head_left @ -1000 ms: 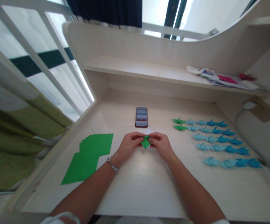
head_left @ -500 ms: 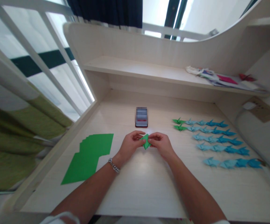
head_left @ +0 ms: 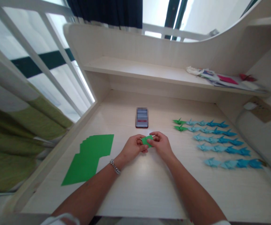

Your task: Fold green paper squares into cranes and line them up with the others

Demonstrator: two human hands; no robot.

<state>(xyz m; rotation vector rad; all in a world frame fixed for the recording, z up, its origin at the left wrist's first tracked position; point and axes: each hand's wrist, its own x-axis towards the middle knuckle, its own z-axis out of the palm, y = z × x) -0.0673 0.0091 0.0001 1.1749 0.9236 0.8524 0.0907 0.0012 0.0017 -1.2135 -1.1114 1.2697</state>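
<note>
Both my hands meet over the middle of the pale wooden desk (head_left: 149,187), pinching a small folded piece of green paper (head_left: 147,140). My left hand (head_left: 133,148), with a metal bracelet at the wrist, grips its left side with curled fingers. From the right, my right hand (head_left: 160,144) pinches the other side. Most of the paper is covered by my fingers.
A stack of green paper sheets (head_left: 88,156) lies at the left. A phone (head_left: 142,117) lies just beyond my hands. Rows of folded paper cranes (head_left: 216,140), blue with two green ones, fill the right side. Papers (head_left: 222,78) sit on the shelf above.
The green paper has been turned and folded flatter; its downward point no longer shows. My hands have closed in together around it.
</note>
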